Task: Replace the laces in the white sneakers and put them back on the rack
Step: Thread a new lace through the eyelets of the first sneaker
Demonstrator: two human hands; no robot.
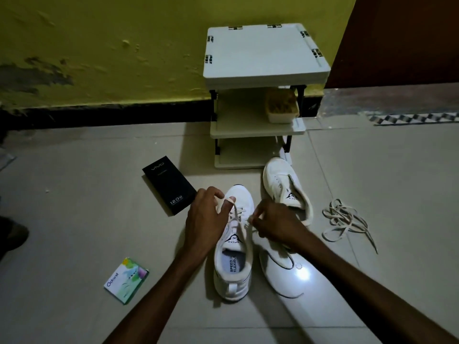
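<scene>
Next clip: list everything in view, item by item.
near sneaker: one, white, floor centre, partly laced
far sneaker: one, white, floor by the rack's foot, no lace visible
lace: one, cream, threaded in the near sneaker
loose laces: tangled pile, cream, floor at right
shoe rack: one, white, black posts, against the wall
container: one, pale, brownish contents, rack's middle shelf
vivo box: one, black, floor left of the near sneaker
Odonil packet: one, green-white, floor lower left
left hand: one, pinching the lace
right hand: one, pinching the lace

There are two white sneakers (233,281) (280,180), one white three-shelf plastic rack (263,50), one black rectangular carton (169,187), one green-and-white packet (126,280), one tangle of cream laces (344,217).
</scene>
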